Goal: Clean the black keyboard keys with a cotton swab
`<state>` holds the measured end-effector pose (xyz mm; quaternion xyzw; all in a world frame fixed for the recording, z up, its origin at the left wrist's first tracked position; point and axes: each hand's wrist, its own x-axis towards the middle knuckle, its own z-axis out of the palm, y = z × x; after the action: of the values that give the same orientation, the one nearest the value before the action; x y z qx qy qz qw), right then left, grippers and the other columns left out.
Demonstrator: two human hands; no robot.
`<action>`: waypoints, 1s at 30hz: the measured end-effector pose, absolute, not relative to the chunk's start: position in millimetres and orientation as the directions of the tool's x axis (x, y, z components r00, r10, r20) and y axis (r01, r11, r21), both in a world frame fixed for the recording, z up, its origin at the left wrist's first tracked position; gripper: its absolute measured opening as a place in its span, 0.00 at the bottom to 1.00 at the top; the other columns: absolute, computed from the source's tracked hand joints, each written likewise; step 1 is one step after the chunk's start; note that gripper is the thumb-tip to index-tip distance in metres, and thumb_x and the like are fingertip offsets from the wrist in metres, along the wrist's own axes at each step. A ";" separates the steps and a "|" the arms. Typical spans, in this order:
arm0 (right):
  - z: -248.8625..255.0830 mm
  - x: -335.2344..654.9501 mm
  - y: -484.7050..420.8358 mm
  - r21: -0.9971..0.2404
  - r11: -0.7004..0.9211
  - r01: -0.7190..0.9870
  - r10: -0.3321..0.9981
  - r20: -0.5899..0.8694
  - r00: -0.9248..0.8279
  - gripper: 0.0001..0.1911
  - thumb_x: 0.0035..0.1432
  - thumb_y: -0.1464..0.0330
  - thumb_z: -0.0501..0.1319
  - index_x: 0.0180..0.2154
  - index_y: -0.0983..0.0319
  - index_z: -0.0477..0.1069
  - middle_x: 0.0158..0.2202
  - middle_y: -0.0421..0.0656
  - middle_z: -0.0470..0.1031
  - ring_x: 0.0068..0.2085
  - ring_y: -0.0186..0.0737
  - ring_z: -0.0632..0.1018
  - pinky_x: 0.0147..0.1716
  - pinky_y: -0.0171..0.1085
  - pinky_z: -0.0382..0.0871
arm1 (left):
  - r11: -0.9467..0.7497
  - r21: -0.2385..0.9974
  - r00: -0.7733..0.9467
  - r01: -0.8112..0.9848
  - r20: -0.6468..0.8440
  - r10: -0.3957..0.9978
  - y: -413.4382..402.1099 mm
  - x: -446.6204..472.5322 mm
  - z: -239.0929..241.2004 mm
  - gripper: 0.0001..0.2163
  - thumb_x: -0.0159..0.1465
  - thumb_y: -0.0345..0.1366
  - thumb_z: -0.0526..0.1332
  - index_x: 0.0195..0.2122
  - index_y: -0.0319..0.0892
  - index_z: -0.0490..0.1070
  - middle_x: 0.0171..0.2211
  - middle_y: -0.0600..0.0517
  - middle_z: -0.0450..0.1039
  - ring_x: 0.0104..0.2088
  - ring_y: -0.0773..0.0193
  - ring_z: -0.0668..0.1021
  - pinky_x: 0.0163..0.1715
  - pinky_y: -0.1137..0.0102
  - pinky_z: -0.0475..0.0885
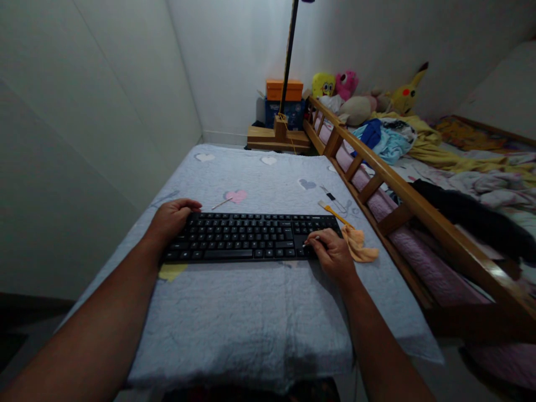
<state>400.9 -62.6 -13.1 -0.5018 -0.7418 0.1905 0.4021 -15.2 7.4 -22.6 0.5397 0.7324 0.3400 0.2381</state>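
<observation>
A black keyboard (251,237) lies across a table covered with a pale blue quilted cloth (234,312). My left hand (171,219) grips the keyboard's left end, fingers curled over its top edge. My right hand (333,254) rests at the keyboard's right end, fingers pinched on a thin white stick (310,241) that points at the keys.
An orange cloth (360,245) lies just right of my right hand. A yellow-handled tool (333,211), a small dark tool (330,195) and another thin stick (221,204) lie beyond the keyboard. A wooden bed rail (402,192) runs along the right. A yellow note (171,272) peeks out under the keyboard.
</observation>
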 end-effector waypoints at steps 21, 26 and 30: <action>-10.7 416.0 -64.9 -0.686 0.410 0.601 0.902 0.404 -0.153 0.10 0.64 0.68 0.58 0.31 0.58 0.76 0.31 0.42 0.78 0.37 0.44 0.77 0.40 0.41 0.67 | 0.192 0.755 -0.320 0.627 0.024 0.947 4.5 -10.0 -16.6 0.19 0.49 0.38 0.54 0.38 0.42 0.80 0.39 0.49 0.83 0.42 0.54 0.81 0.51 0.62 0.73; -10.3 415.6 -65.4 -0.688 0.405 0.603 0.903 0.404 -0.146 0.10 0.64 0.68 0.58 0.31 0.58 0.76 0.31 0.43 0.79 0.37 0.44 0.77 0.40 0.41 0.68 | 0.197 0.755 -0.322 0.625 0.019 0.947 4.1 -10.5 -16.7 0.20 0.49 0.37 0.54 0.38 0.42 0.80 0.39 0.48 0.83 0.42 0.54 0.81 0.51 0.61 0.73; -9.4 414.0 -66.6 -0.699 0.404 0.590 0.904 0.403 -0.143 0.11 0.65 0.67 0.59 0.32 0.58 0.77 0.32 0.43 0.79 0.37 0.44 0.78 0.40 0.42 0.68 | 0.198 0.758 -0.317 0.621 0.012 0.948 4.3 -11.8 -18.1 0.20 0.49 0.36 0.54 0.39 0.41 0.80 0.40 0.49 0.83 0.43 0.54 0.81 0.52 0.61 0.72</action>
<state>414.0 -66.6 -9.4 -0.5108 -0.7311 0.1919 0.4096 -11.8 4.3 -18.1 0.5331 0.7362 0.3415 0.2393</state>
